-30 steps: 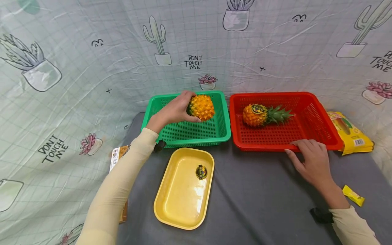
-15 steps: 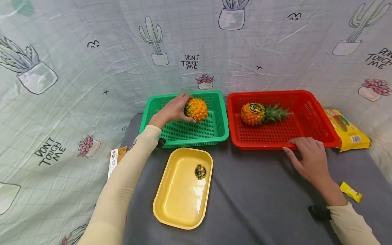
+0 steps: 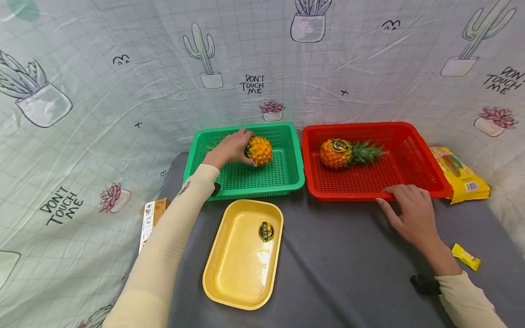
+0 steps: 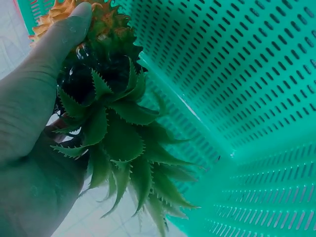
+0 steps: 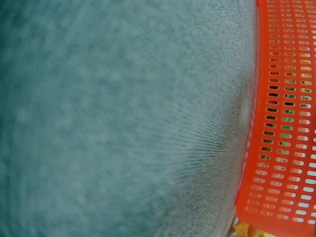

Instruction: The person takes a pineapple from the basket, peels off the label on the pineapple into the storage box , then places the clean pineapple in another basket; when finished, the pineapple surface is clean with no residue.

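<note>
My left hand (image 3: pixel 233 148) grips a small orange pineapple (image 3: pixel 260 151) over the green basket (image 3: pixel 262 188), low within its walls. In the left wrist view the thumb lies along the fruit, and the pineapple's spiky green crown (image 4: pixel 123 133) points toward the wrist, beside the perforated basket wall. My right hand (image 3: pixel 412 216) holds the front rim of the red basket (image 3: pixel 348 196), fingers over the edge and thumb on the near side. Inside that basket another pineapple (image 3: pixel 336 154) with a black label lies on its side, crown to the right. The right wrist view hides the hand.
A yellow tray (image 3: pixel 234 259) with a round black sticker stands in front of the green basket. Right of the red basket lies a yellow packet (image 3: pixel 463 177), and a small yellow wrapper (image 3: pixel 466 256) sits nearer. A carton (image 3: pixel 151 218) is partly behind the left sleeve.
My left hand has lowered the pineapple farther into the green basket, shifting slightly left. The right hand stays at the red rim. The head view has drifted a little.
</note>
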A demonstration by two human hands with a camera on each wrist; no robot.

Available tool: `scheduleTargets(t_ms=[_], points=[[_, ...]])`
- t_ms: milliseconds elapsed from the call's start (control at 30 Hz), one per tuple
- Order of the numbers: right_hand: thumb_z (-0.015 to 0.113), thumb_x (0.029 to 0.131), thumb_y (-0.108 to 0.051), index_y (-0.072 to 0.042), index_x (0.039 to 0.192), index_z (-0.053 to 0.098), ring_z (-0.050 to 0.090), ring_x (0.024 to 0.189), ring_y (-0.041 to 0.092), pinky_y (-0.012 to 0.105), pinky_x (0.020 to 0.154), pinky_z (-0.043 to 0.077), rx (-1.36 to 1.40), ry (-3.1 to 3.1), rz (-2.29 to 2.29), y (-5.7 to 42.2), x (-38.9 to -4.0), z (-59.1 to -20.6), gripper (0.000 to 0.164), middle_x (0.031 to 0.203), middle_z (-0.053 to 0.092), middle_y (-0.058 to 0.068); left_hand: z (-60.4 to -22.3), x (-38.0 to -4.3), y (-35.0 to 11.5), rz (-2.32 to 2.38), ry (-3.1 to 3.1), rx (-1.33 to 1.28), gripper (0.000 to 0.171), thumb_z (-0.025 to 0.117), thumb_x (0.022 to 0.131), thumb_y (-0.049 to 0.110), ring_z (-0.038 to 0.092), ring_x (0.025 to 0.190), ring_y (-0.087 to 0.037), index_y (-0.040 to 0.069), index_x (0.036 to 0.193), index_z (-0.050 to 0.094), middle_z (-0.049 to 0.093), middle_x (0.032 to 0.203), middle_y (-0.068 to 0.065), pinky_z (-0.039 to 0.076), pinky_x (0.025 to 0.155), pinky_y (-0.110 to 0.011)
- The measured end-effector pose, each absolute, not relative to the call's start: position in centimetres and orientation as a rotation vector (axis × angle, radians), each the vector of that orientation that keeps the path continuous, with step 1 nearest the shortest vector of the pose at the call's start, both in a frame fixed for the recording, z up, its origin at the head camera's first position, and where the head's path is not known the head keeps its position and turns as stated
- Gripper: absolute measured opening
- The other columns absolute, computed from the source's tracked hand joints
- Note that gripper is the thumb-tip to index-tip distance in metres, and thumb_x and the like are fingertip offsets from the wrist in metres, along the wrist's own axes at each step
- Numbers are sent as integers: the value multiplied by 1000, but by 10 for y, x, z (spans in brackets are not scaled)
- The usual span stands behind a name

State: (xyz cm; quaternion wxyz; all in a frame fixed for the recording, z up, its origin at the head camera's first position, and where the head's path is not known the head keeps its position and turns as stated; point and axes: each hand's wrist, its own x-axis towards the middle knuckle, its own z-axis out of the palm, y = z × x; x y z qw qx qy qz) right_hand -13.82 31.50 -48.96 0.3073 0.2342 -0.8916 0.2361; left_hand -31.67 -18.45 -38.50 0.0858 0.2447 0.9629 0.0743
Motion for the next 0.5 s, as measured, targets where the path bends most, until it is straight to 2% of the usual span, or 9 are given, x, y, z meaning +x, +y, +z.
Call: scheduleTargets(t_ms=[200, 500], points=[[73, 95, -34, -1, 113, 71, 60, 96, 41, 58, 89, 37, 622, -2367, 631, 314, -138, -490, 37, 102, 71, 17, -389, -319, -186, 234, 2833, 681, 100, 89, 86, 47, 51, 128, -38, 0, 157, 38, 44, 143, -20, 39, 111, -55], [67, 100, -42, -1, 112, 71, 59, 96, 41, 58, 88, 37, 608, -2374, 615, 315, -138, -491, 43, 102, 71, 18, -392, -321, -184, 183, 2746, 611, 102, 84, 90, 49, 46, 138, -41, -1, 161, 31, 35, 154, -25, 36, 114, -56]])
